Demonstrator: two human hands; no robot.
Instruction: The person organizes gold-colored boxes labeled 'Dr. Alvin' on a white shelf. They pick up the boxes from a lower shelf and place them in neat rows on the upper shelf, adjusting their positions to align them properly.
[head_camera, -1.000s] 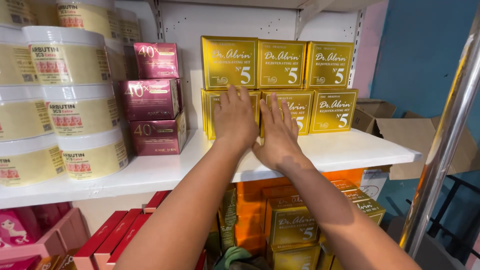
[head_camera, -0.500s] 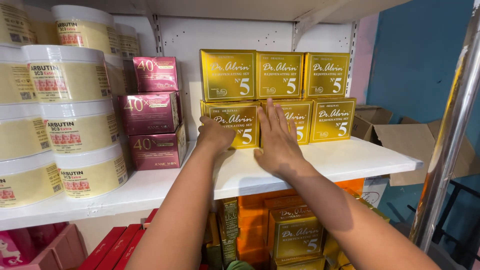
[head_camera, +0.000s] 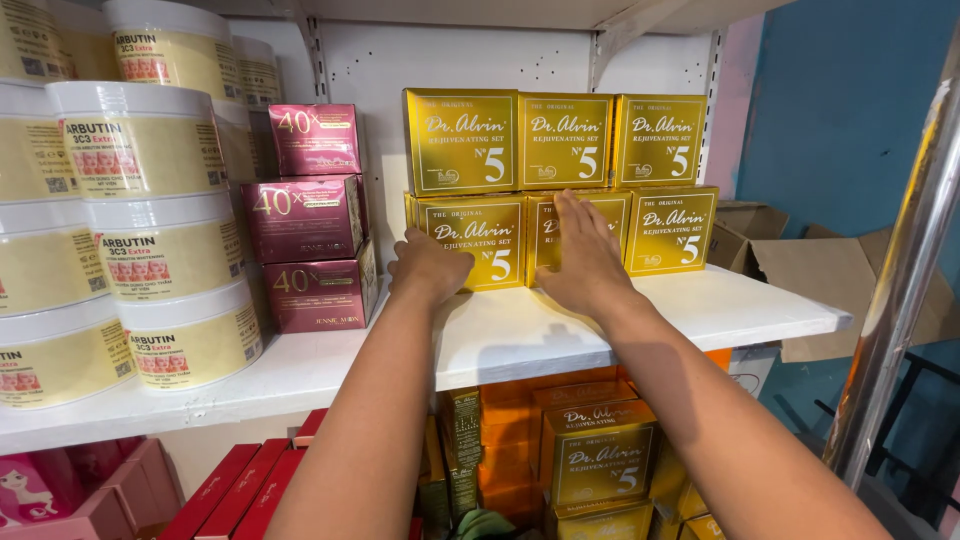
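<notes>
Gold boxes stand in two rows of three on a white shelf (head_camera: 700, 305). My left hand (head_camera: 428, 266) is curled at the left edge of the bottom-left gold box (head_camera: 480, 240), its fingers hidden around the box's side. My right hand (head_camera: 585, 250) lies flat, fingers together, against the front of the bottom-middle gold box (head_camera: 545, 228). The bottom-right gold box (head_camera: 672, 228) and the top row of gold boxes (head_camera: 560, 138) are untouched.
Three stacked maroon boxes (head_camera: 305, 215) stand left of the gold ones. White-lidded cream jars (head_camera: 150, 230) are stacked at far left. More gold boxes (head_camera: 595, 460) and red boxes (head_camera: 225, 490) fill the shelf below. A metal pole (head_camera: 900, 270) and cardboard boxes (head_camera: 800, 265) are at right.
My left hand slid from the front of the bottom-left box to its left edge and curled there. My right hand stays flat on the middle box.
</notes>
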